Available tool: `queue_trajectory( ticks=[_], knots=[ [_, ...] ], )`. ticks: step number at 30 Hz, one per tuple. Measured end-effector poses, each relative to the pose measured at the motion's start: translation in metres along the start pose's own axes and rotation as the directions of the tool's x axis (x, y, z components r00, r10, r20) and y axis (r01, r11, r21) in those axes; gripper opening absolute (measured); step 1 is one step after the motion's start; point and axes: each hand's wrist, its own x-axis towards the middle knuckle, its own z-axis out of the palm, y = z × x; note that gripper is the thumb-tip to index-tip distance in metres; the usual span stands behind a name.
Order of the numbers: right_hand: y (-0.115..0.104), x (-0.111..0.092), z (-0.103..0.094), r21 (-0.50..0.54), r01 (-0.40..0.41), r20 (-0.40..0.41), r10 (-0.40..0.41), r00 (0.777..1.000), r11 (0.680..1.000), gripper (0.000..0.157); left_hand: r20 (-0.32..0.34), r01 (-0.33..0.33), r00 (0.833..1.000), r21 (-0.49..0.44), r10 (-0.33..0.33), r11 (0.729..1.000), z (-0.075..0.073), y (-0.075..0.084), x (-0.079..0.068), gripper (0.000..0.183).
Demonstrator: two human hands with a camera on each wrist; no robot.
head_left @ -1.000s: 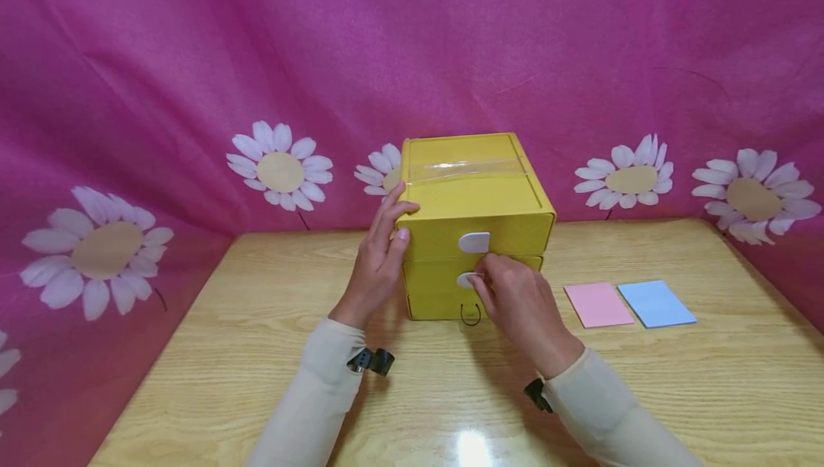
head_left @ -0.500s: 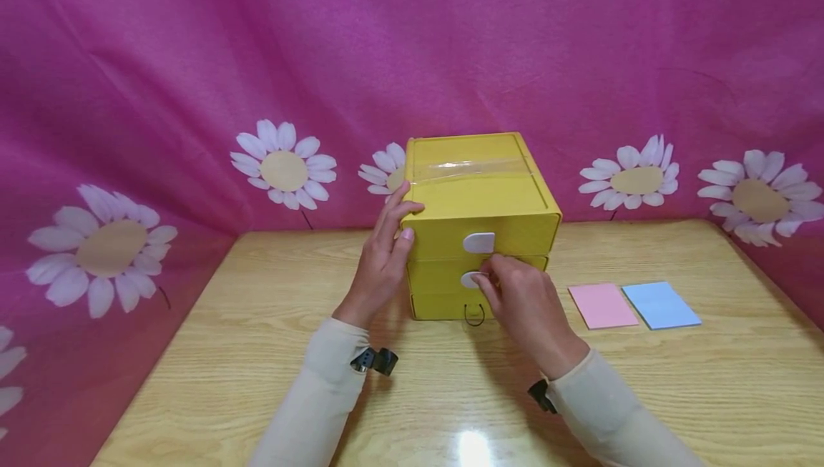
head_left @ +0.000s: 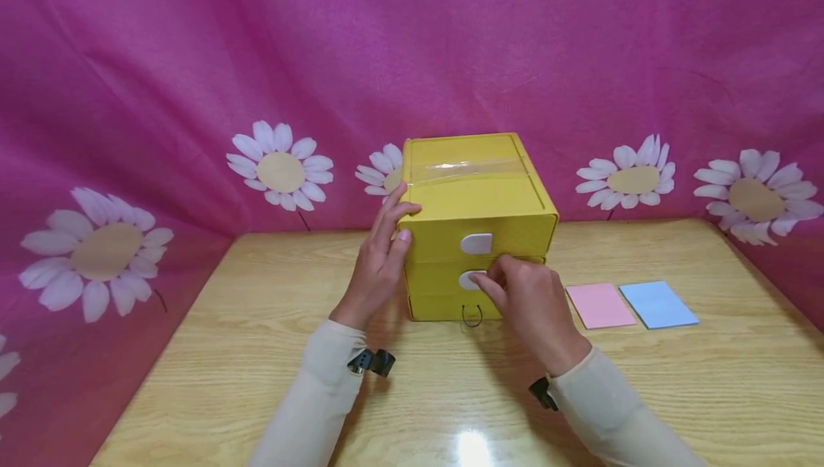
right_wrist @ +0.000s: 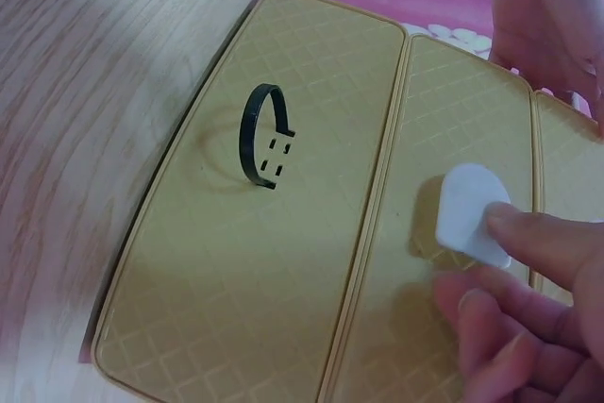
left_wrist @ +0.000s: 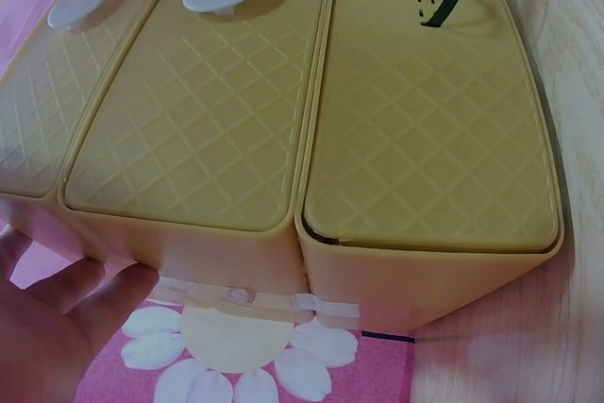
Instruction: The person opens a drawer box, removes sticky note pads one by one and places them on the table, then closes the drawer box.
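A yellow drawer box [head_left: 479,188] with three stacked drawer fronts stands on the table. My left hand [head_left: 380,267] rests against its left side, the fingertips at the upper edge. In the left wrist view, the left hand's fingers [left_wrist: 66,304] lie along the box's wall. My right hand [head_left: 534,302] pinches the white drawer pull [right_wrist: 472,212] of the middle drawer, thumb on its face and curled fingers beside it. Another white pull [head_left: 476,243] is on the top drawer. The bottom drawer carries a thin black loop handle [right_wrist: 252,134]. All the drawers look closed.
A pink sticky-note pad [head_left: 601,305] and a blue sticky-note pad [head_left: 659,305] lie right of the box on the wooden table [head_left: 257,367]. Behind hangs a magenta cloth [head_left: 450,38] with daisies. Clear tape [head_left: 463,169] crosses the box top.
The right hand's index finger and knuckles have shifted slightly rightward, while its thumb stays on the middle pull. The left hand and the box keep their places.
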Motion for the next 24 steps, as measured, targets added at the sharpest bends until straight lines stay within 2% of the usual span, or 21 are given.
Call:
queue_trajectory(
  ticks=[12, 18, 24],
  knots=[
    [0.0008, -0.0011, -0.0015, 0.005, 0.02, 0.034, -0.02, 0.999, 1.0, 0.028, 0.004, -0.007, 1.0, -0.008, 0.007, 1.0, 0.0007, -0.0016, 0.0, 0.036],
    [0.0003, -0.0018, -0.0017, 0.011, 0.015, 0.052, -0.016, 0.999, 1.0, 0.025, 0.015, 0.013, 1.0, -0.004, -0.013, 1.0, -0.0002, 0.0004, 0.0005, 0.037],
    [0.0022, -0.0057, 0.002, 0.021, 0.036, 0.09, -0.037, 0.995, 0.999, 0.024, 0.002, 0.004, 1.0, -0.005, -0.004, 1.0, -0.0003, -0.0005, 0.0004, 0.036]
  ],
)
